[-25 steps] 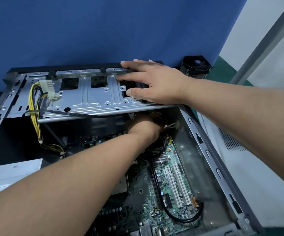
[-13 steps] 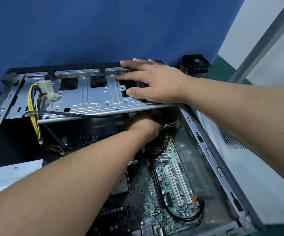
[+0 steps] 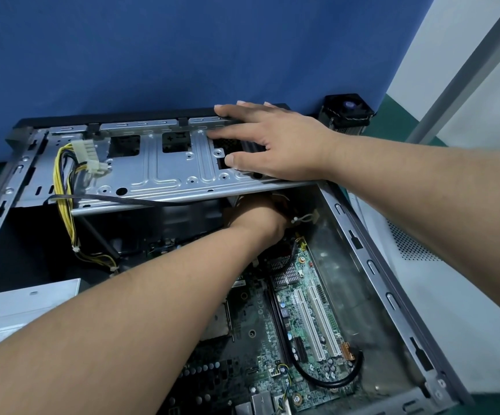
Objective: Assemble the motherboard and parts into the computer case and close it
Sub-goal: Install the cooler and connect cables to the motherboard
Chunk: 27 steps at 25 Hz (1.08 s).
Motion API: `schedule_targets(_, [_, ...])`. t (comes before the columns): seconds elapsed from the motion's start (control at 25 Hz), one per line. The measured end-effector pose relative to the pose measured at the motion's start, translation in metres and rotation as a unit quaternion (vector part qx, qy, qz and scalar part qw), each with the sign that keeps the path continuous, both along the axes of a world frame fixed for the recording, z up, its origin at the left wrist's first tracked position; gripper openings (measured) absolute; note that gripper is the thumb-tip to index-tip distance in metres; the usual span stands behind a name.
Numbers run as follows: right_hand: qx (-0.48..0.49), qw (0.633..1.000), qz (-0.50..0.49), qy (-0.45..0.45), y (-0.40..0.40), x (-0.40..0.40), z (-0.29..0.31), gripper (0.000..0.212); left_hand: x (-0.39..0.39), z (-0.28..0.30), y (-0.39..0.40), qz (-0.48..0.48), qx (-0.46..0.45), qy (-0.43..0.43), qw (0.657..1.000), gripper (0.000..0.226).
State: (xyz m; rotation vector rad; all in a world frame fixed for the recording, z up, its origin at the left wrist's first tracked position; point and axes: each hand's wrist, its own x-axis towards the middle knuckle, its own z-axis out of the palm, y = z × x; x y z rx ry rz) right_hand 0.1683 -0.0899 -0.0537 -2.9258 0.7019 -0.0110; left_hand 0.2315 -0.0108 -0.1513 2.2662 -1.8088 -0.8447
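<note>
The open computer case (image 3: 371,265) lies on its side with the green motherboard (image 3: 302,339) on its floor. Across the far end sits a silver metal drive cage (image 3: 164,178), its near edge tilted up. My right hand (image 3: 275,145) lies on the cage's right part, with the fingers spread over the far edge and a cutout and the thumb pressed on the plate. My left hand (image 3: 257,220) reaches under the cage's near edge, above the board's far end. Its fingers are hidden there.
Yellow and black power cables (image 3: 63,199) with a white connector (image 3: 85,154) hang over the cage's left side. A black cable loop (image 3: 332,381) lies on the board. A cooler fan (image 3: 347,113) stands behind the case, a white side panel (image 3: 452,295) lies to the right, and a silver box (image 3: 18,307) is at left.
</note>
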Motion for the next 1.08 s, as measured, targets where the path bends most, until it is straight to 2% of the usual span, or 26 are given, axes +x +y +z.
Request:
schedule_targets(0.12, [0.0, 1.0, 0.0, -0.003, -0.001, 0.0, -0.001, 0.051, 0.002, -0.008, -0.003, 0.012, -0.053, -0.001, 0.999, 0.035])
schedule_targets(0.36, [0.001, 1.0, 0.003, -0.005, -0.003, 0.0, -0.002, 0.051, -0.002, -0.004, -0.004, 0.007, -0.042, -0.032, 0.999, 0.042])
schedule_targets(0.52, [0.004, 1.0, 0.003, -0.006, -0.003, 0.0, -0.002, 0.051, 0.002, 0.002, 0.0, 0.016, -0.034, 0.023, 0.999, 0.038])
schedule_targets(0.6, [0.004, 1.0, 0.003, -0.007, -0.002, 0.0, -0.002, 0.051, 0.003, 0.0, 0.0, 0.005, -0.046, 0.011, 0.999, 0.036])
schedule_targets(0.68, [0.003, 1.0, 0.002, -0.008, -0.002, 0.0, -0.001, 0.05, 0.001, -0.004, -0.001, 0.039, -0.054, -0.006, 0.998, 0.036])
schedule_targets(0.84, [0.004, 1.0, 0.001, -0.006, -0.003, -0.001, -0.002, 0.05, -0.002, -0.006, -0.001, 0.081, -0.072, 0.037, 0.993, 0.034])
schedule_targets(1.08, [0.006, 1.0, 0.003, -0.009, -0.003, 0.0, -0.002, 0.051, -0.004, -0.005, 0.002, 0.09, -0.082, 0.014, 0.992, 0.035])
